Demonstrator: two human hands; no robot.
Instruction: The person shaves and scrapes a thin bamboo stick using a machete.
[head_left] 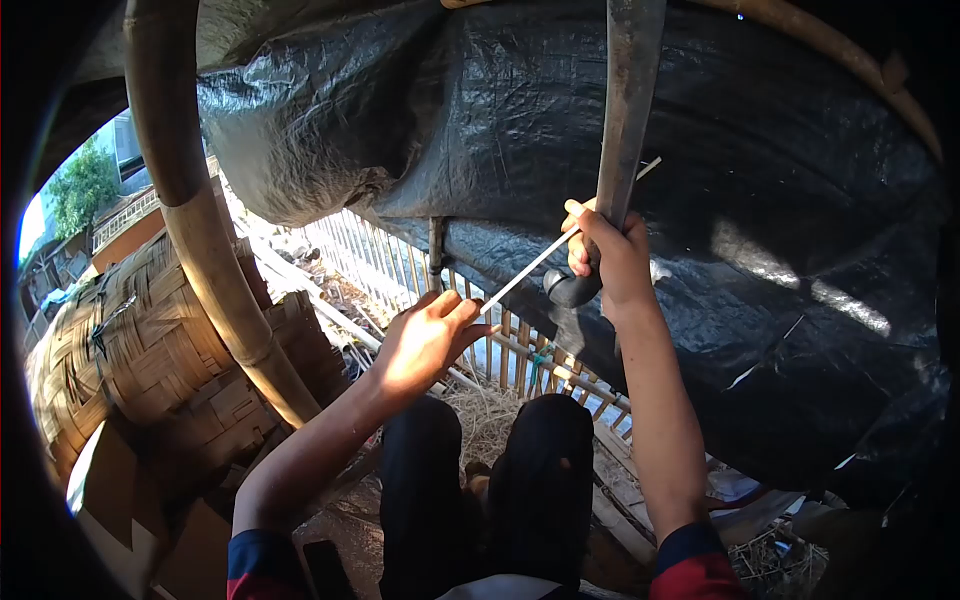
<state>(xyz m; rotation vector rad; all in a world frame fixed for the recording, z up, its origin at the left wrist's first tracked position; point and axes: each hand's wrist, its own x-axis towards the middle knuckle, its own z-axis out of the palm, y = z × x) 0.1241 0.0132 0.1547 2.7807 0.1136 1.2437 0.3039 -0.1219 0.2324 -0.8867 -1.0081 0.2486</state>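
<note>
My left hand (435,335) is closed, pinching the lower end of a thin pale strip (530,267) that looks like split bamboo. The strip slants up to the right, past the thumb of my right hand (612,255) and behind a long blade, its tip showing beyond. My right hand is wrapped around what looks like a machete (632,90), its broad, stained grey blade pointing upward. Below the fist its dark, curved handle end (573,290) sticks out. Whether the blade's edge touches the strip, I cannot tell.
Black plastic sheeting (800,200) hangs ahead and right. A thick bamboo pole (205,235) leans at left beside a woven bamboo basket or roll (150,340). Beyond my knees (545,450) is a slatted bamboo fence (515,345), with dry shavings (490,410) on the ground.
</note>
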